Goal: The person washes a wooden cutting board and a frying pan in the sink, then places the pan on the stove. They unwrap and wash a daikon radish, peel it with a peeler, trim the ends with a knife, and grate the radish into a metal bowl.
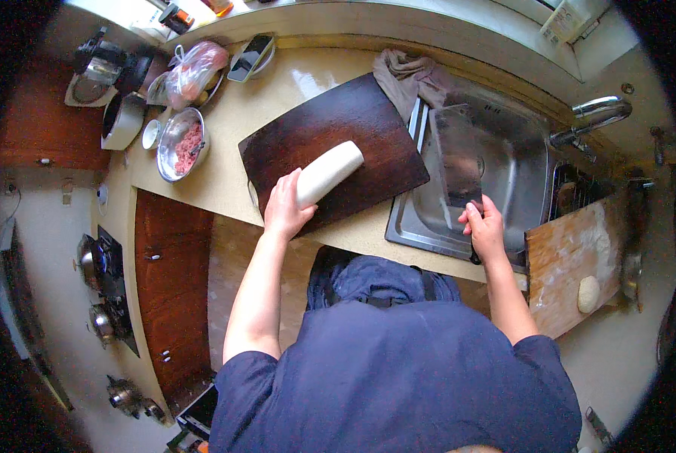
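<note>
My left hand [286,205] grips the near end of a thick white radish [331,171], which looks like a daikon with its far end cut flat. The radish lies at a slant on a dark wooden cutting board [321,122]. In my right hand [487,229] is a cleaver [455,156], held around the base of its blade and handle. Its broad blade points away from me over the stainless steel sink [516,164], to the right of the board. Part of the handle shows below my fingers.
Left of the board stands a metal bowl [180,144] of minced meat, with a small white cup [151,135] beside it. A crumpled cloth [409,76] touches the board's far corner. A faucet [598,113] overhangs the sink. Dough [588,294] sits on a floured wooden board [561,266].
</note>
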`<state>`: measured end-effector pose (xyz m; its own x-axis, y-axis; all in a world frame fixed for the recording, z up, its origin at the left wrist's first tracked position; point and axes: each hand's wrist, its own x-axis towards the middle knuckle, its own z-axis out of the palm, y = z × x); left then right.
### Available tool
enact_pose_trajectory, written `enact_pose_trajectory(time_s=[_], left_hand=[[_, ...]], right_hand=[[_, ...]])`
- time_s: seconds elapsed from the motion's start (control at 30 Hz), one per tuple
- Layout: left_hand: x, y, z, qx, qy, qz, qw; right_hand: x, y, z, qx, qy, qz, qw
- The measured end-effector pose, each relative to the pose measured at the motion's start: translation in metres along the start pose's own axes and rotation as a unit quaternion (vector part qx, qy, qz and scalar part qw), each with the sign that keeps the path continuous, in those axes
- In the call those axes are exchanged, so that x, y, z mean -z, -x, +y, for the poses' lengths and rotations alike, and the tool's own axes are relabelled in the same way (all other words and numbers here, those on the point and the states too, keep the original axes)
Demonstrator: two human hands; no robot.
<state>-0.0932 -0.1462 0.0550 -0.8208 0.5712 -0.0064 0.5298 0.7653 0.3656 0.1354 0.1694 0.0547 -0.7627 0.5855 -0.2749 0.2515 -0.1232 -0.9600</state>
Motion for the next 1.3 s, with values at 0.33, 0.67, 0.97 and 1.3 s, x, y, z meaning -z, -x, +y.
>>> enact_pose_trajectory(time_s=[0.33, 0.67, 0.97, 1.3], left_hand=[[0.023, -0.011, 0.006, -0.024, -0.047, -0.064, 0.997], [0.019, -0.04, -0.072, 0.12, 0.354, -0.265, 0.889], [0.009, -0.012, -0.081, 0.186, 0.441, -0.31, 0.821], [0.007, 0.005, -0.029, -0.065, -0.023, 0.015, 0.998]], right_hand=[[-0.033, -0.005, 0.001, -0.033, 0.002, -0.005, 0.999], [-0.072, 0.004, -0.005, -0.052, 0.002, 0.034, 0.998], [-0.08, 0.006, 0.003, -0.064, 0.004, 0.016, 0.998], [-0.092, -0.004, 0.0, -0.049, 0.066, -0.015, 0.996]])
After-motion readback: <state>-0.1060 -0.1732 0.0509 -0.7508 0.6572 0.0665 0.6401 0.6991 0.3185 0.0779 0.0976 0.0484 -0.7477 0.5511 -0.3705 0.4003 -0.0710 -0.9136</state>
